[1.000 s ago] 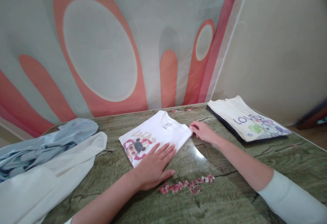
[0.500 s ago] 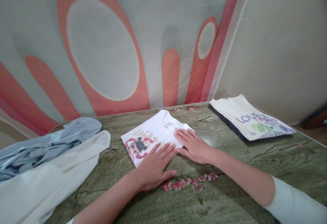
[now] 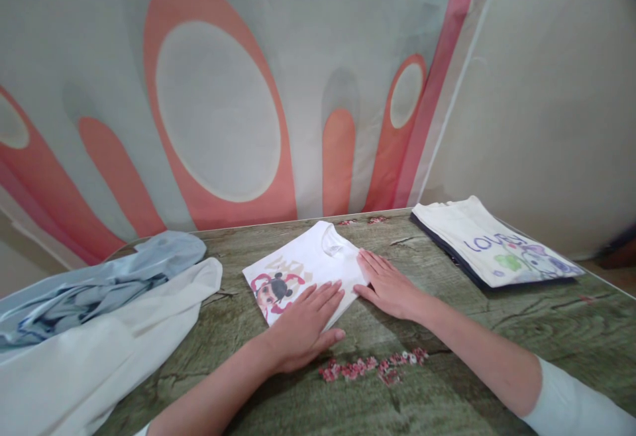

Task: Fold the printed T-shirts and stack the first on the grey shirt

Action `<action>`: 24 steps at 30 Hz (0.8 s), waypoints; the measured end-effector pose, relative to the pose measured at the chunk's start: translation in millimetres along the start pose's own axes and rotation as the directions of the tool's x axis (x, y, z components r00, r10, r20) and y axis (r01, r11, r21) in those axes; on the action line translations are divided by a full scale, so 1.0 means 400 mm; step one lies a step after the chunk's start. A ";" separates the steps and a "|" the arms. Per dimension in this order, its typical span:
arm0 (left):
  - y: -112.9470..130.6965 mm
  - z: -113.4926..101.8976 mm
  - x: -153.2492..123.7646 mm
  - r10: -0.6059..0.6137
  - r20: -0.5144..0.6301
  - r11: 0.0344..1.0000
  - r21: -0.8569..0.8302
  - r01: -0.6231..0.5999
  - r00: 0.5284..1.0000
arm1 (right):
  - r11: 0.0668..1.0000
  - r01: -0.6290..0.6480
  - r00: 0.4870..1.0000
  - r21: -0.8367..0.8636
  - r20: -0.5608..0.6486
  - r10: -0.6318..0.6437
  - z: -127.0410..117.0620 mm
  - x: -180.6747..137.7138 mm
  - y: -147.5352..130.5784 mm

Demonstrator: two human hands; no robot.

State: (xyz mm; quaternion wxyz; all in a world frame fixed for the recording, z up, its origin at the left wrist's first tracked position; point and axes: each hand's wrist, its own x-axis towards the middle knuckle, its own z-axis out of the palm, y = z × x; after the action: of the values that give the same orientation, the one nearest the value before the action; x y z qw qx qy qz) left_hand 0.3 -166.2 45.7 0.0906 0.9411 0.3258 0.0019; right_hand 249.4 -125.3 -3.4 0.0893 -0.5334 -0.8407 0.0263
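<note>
A folded white T-shirt (image 3: pixel 298 267) with a printed cartoon figure lies on the wood-patterned table (image 3: pixel 377 409), its round collar toward the far side. My left hand (image 3: pixel 305 327) rests flat on the shirt's near edge, fingers stretched out over the print's right side. At the shirt's right edge is my right hand (image 3: pixel 390 283), fingers extended together and thumb apart, its fingertips touching the fabric by the collar side. Neither hand grips anything.
To the right lies a stack of folded clothes, a cream shirt lettered "LOVELY" (image 3: pixel 497 244) on top of dark fabric (image 3: pixel 447 250). Loose garments, pale blue (image 3: pixel 173 247) and white (image 3: pixel 149 330), spread over the left side. A wall with an orange pattern (image 3: pixel 238 211) stands behind the table.
My right hand has slid right, off the shirt's front to its right edge. My left hand stays flat on the near edge. The view has tilted up slightly.
</note>
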 end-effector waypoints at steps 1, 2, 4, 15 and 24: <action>-0.014 -0.006 -0.002 -0.035 -0.018 0.999 -0.004 0.035 0.999 | 0.999 -0.037 0.999 -0.010 -0.017 0.037 0.001 0.000 -0.003; -0.031 -0.010 -0.005 -0.076 -0.034 0.997 -0.004 0.076 0.997 | 0.997 -0.068 0.997 -0.020 -0.038 0.067 0.001 -0.002 -0.008; -0.070 -0.013 -0.012 -0.147 -0.052 0.989 0.010 0.147 0.988 | 0.996 -0.085 0.994 -0.035 -0.074 0.083 0.004 -0.006 -0.023; -0.054 0.028 -0.009 -0.238 -0.072 0.969 0.049 0.241 0.969 | 1.000 0.013 1.000 -0.007 -0.010 -0.013 0.021 0.016 -0.002; 0.123 -0.001 -0.031 -0.074 0.053 0.992 -0.099 0.079 0.996 | 1.000 0.024 0.998 -0.018 -0.062 -0.025 0.001 0.034 0.037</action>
State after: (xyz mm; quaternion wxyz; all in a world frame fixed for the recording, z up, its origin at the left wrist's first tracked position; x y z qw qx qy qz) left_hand 20.7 -211.5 55.4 0.1462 0.9219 0.3586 -0.0084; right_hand 256.7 -106.7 -4.3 0.1112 -0.5245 -0.8441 0.0011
